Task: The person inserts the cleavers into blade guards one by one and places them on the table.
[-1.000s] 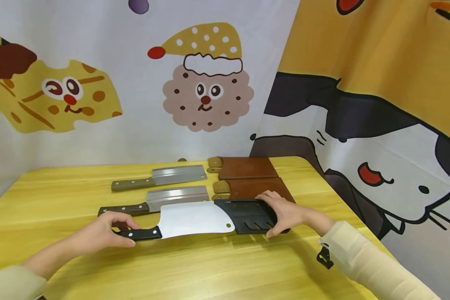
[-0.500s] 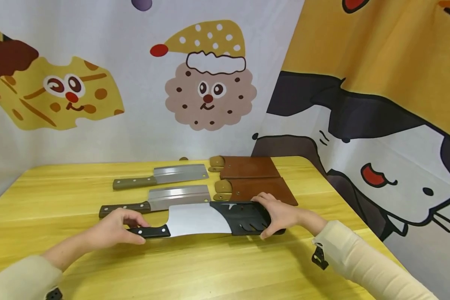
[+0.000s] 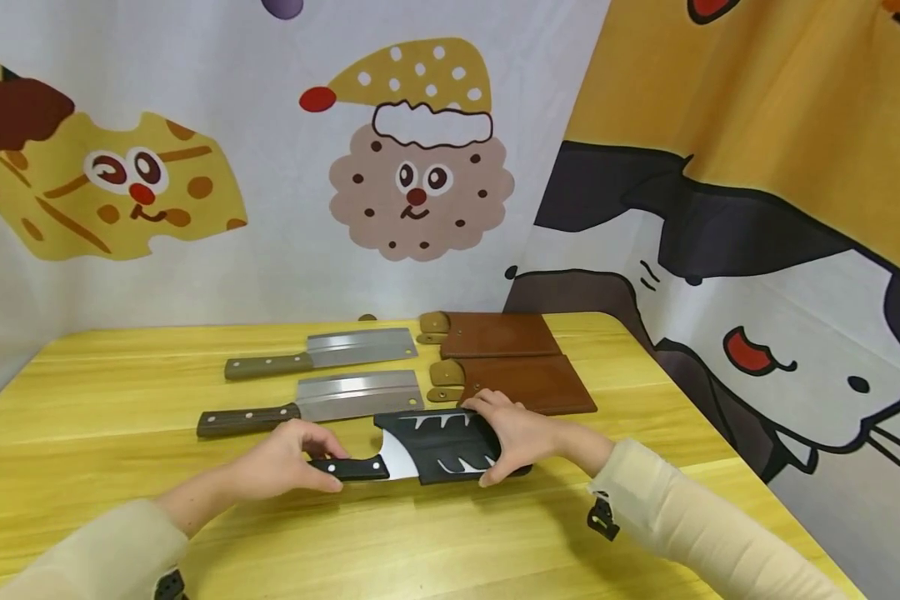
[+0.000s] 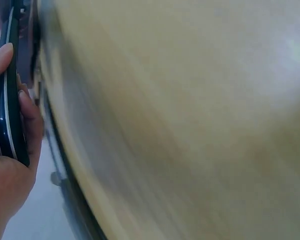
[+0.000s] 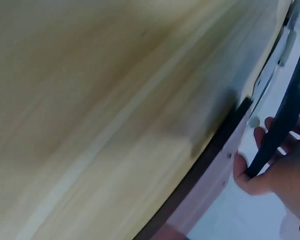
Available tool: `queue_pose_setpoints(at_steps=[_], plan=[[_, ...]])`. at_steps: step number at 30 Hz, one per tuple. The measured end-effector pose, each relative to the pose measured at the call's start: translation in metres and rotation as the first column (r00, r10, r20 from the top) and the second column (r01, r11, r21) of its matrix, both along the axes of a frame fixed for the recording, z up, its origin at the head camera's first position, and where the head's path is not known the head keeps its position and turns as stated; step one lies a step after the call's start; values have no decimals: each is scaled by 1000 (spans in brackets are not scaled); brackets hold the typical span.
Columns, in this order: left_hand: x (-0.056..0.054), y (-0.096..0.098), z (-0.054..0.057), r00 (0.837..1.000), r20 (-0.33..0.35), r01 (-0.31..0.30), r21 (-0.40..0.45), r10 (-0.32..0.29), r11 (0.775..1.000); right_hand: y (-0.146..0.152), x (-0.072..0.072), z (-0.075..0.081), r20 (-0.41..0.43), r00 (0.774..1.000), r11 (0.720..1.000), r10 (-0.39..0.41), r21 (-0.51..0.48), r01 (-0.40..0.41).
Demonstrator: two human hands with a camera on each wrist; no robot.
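Observation:
My left hand (image 3: 288, 462) pinches the black riveted handle of a cleaver (image 3: 362, 469), thumb on the near side. In the left wrist view, thumb and fingers lie on either side of that handle (image 4: 9, 107). Most of the blade sits inside a black slotted blade sheath (image 3: 441, 450), and only a strip beside the handle shows. White blade is visible through the slots. My right hand (image 3: 528, 433) grips the sheath's right end, thumb at the lower edge and fingers at the upper. The right wrist view shows the sheath (image 5: 285, 117) edge-on, held above the table.
Behind lie two more cleavers, one with a dark brown handle (image 3: 247, 419) and one with an olive-brown handle (image 3: 268, 365). Two brown leather sheaths (image 3: 498, 335) with tan straps lie to their right. A cartoon-printed curtain (image 3: 270, 283) hangs behind the yellow wood-grain table (image 3: 345, 550).
The blade, largely bare a second ago, has slid rightward into the black sheath. My left hand has moved right and my right hand left, so they are closer together.

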State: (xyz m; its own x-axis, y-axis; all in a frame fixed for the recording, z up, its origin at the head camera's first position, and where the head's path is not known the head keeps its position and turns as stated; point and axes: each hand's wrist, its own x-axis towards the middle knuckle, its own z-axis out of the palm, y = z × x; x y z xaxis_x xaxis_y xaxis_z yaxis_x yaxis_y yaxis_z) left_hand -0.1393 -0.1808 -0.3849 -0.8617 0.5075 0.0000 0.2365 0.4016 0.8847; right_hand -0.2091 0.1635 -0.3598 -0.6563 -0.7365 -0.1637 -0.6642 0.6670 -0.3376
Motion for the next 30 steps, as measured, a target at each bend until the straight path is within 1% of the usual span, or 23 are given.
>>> queue_pose_setpoints(at_steps=[2,8,11,15,17,19,21,25,28,30], plan=[[0,3,-2,1000,2,13,6,-13,1000,-4,2,-3,2,1000,1000,-1,15,1],[0,4,-9,1000,2,18,14,-18,1000,-6,4,-10,-1,1000,999,-7,54,7],[1,2,-15,1000,4,21,12,-21,1000,-6,5,-12,-19,1000,997,19,77,-18],[3,-1,-23,999,-27,22,23,-22,999,-5,6,-15,-56,996,992,66,109,-60],[5,-2,-25,999,-44,16,25,-15,1000,-5,7,-16,-75,994,989,86,126,-76],[8,-1,-27,999,-46,7,13,-6,1000,-5,9,-16,-83,991,983,103,158,-89],[10,0,-27,999,-53,0,-9,0,1000,-5,9,-15,-84,990,976,117,192,-99],[14,0,-26,995,-101,8,-62,-15,998,-6,9,-13,-96,984,961,148,248,-120],[16,-5,-21,993,-119,-3,-100,-9,995,-5,8,-10,-121,978,958,168,252,-134],[16,-10,-15,991,-132,-23,-121,7,992,-3,7,-6,-127,978,964,168,227,-136]])
